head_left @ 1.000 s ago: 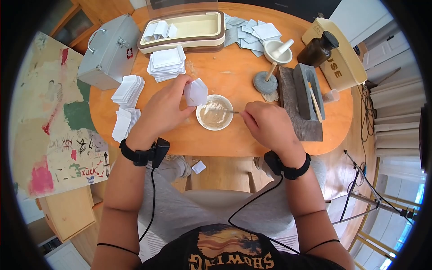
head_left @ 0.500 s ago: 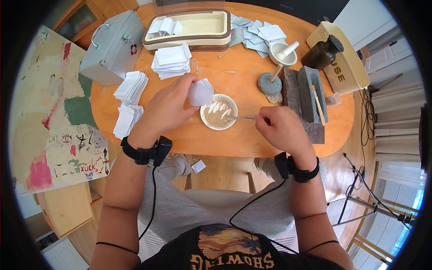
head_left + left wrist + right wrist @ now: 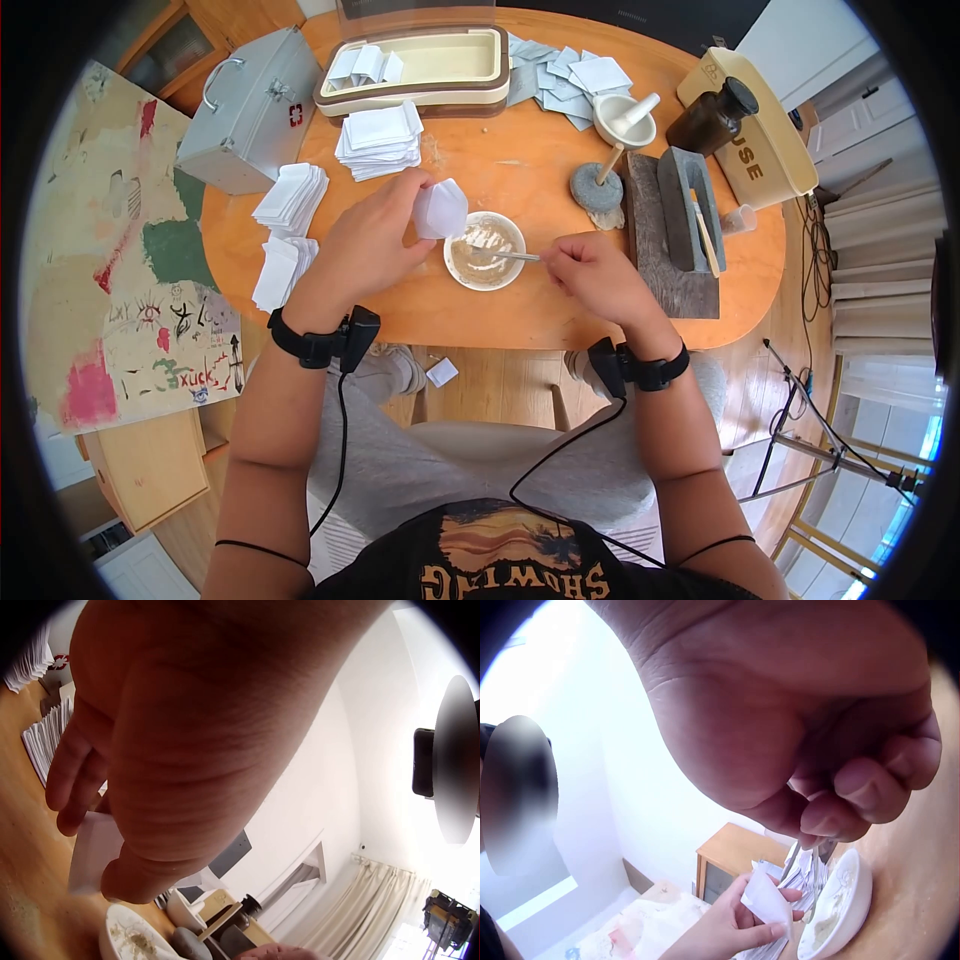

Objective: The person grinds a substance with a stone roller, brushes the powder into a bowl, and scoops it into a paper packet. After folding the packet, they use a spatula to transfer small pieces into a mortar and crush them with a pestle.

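Note:
My left hand (image 3: pixel 375 240) pinches an open white paper pouch (image 3: pixel 440 209) between thumb and fingers, at the upper left edge of a white bowl (image 3: pixel 482 287). Pale beige powder (image 3: pixel 478 266) covers the bowl's bottom. In my right hand (image 3: pixel 597 277), curled fingers and thumb grip the handle of a metal spoon (image 3: pixel 512 256), whose tip is over the powder inside the bowl. From the right wrist, the pouch (image 3: pixel 766 902) shows beside the bowl (image 3: pixel 857 900). The left wrist view has the pouch (image 3: pixel 96 853) hanging below my fingertips.
White paper stacks (image 3: pixel 378 140) stand at the left, before a cream tray (image 3: pixel 420 98) and a metal case (image 3: pixel 240 120). At the right are a mortar (image 3: pixel 610 133), a round stone (image 3: pixel 592 188) with a stick, a stone trough (image 3: pixel 690 245), a dark jar (image 3: pixel 700 125) and a cream bin (image 3: pixel 770 170).
My right hand drew right with the spoon, its tip low in the powder, then came back left toward the pouch. The left hand keeps the pouch at the bowl's edge.

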The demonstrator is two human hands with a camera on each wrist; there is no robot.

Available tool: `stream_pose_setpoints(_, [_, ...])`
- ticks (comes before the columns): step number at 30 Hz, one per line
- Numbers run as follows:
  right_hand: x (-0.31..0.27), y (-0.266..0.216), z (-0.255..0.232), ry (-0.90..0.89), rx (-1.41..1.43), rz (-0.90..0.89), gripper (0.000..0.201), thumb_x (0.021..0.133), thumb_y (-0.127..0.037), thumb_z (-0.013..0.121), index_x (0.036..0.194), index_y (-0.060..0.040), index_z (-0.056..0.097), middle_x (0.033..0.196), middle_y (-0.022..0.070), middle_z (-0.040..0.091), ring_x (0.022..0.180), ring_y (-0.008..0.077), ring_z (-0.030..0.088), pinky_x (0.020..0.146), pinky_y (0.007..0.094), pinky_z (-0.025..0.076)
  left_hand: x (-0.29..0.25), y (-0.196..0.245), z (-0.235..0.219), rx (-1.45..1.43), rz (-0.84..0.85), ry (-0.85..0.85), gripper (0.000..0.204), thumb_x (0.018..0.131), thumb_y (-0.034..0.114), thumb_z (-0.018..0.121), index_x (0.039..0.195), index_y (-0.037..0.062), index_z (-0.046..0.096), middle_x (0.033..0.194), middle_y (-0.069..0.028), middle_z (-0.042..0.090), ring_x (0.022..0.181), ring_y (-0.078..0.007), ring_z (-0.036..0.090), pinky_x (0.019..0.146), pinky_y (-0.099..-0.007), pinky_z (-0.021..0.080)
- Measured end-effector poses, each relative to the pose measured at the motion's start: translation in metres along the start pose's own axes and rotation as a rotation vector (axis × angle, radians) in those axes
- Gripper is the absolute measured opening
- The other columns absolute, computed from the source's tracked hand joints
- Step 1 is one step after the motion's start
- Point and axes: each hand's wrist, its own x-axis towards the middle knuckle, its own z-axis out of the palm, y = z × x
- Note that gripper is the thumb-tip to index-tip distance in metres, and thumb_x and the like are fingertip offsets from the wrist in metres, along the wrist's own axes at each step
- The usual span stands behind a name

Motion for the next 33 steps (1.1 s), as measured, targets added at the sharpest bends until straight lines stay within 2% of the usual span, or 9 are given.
stream_pose_setpoints(10, [-0.021,-0.027,-0.035,0.040,0.210,0.033,0.036,0.107,-0.020,0.064,0.074,-0.0054,0.063,0.067,-0.0056,0.054,0.063,0.0041,0.046,0.058,0.0248,0.038,0.002,0.009,0.000,0.054,-0.106,-0.033,0.061,0.086,0.008,0.083,0.139,0.0049,0.053,0.130,-0.0219,0.070,0.120,-0.0394,0.070,0.097,-0.0452,0.057])
stream_pose_setpoints(16, [-0.020,-0.031,-0.025,0.049,0.262,-0.096,0.036,0.108,-0.021,0.064,0.076,-0.0054,0.062,0.068,-0.0077,0.052,0.062,0.0020,0.043,0.054,0.0252,0.035,0.003,0.017,0.006,0.060,-0.076,-0.018,0.061,0.085,0.009,0.083,0.138,0.0057,0.054,0.130,-0.0203,0.070,0.121,-0.0386,0.070,0.097,-0.0450,0.057])
stream_pose_setpoints(19, [-0.015,-0.023,-0.009,0.137,0.107,-0.261,0.033,0.107,-0.019,0.067,0.078,-0.0039,0.063,0.065,-0.0025,0.057,0.056,0.0111,0.048,0.053,0.0306,0.039,0.004,0.020,0.009,0.021,-0.036,-0.007,0.061,0.085,0.009,0.084,0.138,0.0051,0.053,0.129,-0.0194,0.070,0.121,-0.0369,0.070,0.098,-0.0442,0.057])
stream_pose_setpoints(21, [-0.020,-0.030,0.002,0.435,-0.419,-0.579,0.027,0.102,-0.016,0.070,0.079,-0.0037,0.064,0.067,0.0077,0.062,0.056,0.0284,0.056,0.056,0.0391,0.045,0.004,0.020,0.011,-0.018,-0.024,-0.005,0.061,0.085,0.009,0.084,0.137,0.0048,0.053,0.129,-0.0187,0.070,0.121,-0.0358,0.070,0.098,-0.0438,0.057])
stream_pose_setpoints(22, [-0.022,-0.035,0.004,0.472,-0.533,-0.684,0.021,0.096,-0.012,0.074,0.079,-0.0040,0.064,0.074,0.0149,0.063,0.063,0.0393,0.059,0.060,0.0458,0.049,0.004,0.020,0.012,-0.063,-0.016,0.007,0.062,0.085,0.008,0.084,0.138,0.0045,0.053,0.130,-0.0184,0.070,0.121,-0.0347,0.071,0.099,-0.0434,0.057])
stream_pose_setpoints(25, [-0.022,-0.038,0.002,0.522,-0.682,-0.877,0.020,0.094,-0.011,0.076,0.080,-0.0033,0.064,0.073,0.0139,0.062,0.063,0.0365,0.061,0.058,0.0463,0.048,0.003,0.020,0.012,-0.136,-0.016,0.024,0.063,0.086,0.007,0.084,0.141,0.0042,0.052,0.131,-0.0182,0.070,0.122,-0.0335,0.071,0.100,-0.0429,0.058])
stream_pose_setpoints(29, [-0.028,-0.043,0.001,0.556,-0.600,-0.897,0.020,0.093,-0.008,0.076,0.079,-0.0024,0.063,0.071,0.0139,0.060,0.062,0.0351,0.060,0.057,0.0448,0.048,0.004,0.016,0.013,-0.172,-0.006,0.040,0.067,0.087,0.007,0.084,0.144,0.0041,0.050,0.132,-0.0183,0.070,0.122,-0.0333,0.071,0.099,-0.0428,0.058])
stream_pose_setpoints(32, [-0.036,-0.044,-0.002,0.599,-0.356,-0.633,0.020,0.094,-0.005,0.072,0.077,-0.0008,0.062,0.065,0.0139,0.056,0.057,0.0327,0.057,0.055,0.0417,0.045,0.004,0.013,0.012,-0.166,-0.060,0.032,0.065,0.087,0.007,0.084,0.142,0.0038,0.050,0.132,-0.0181,0.070,0.121,-0.0333,0.072,0.099,-0.0430,0.058])
stream_pose_setpoints(33, [-0.037,-0.042,-0.005,0.599,-0.356,-0.634,0.020,0.094,-0.005,0.072,0.077,-0.0008,0.062,0.065,0.0139,0.056,0.057,0.0327,0.057,0.055,0.0417,0.045,0.004,0.012,0.011,-0.166,-0.060,0.032,0.065,0.087,0.007,0.084,0.142,0.0038,0.050,0.132,-0.0181,0.070,0.121,-0.0333,0.072,0.099,-0.0430,0.058])
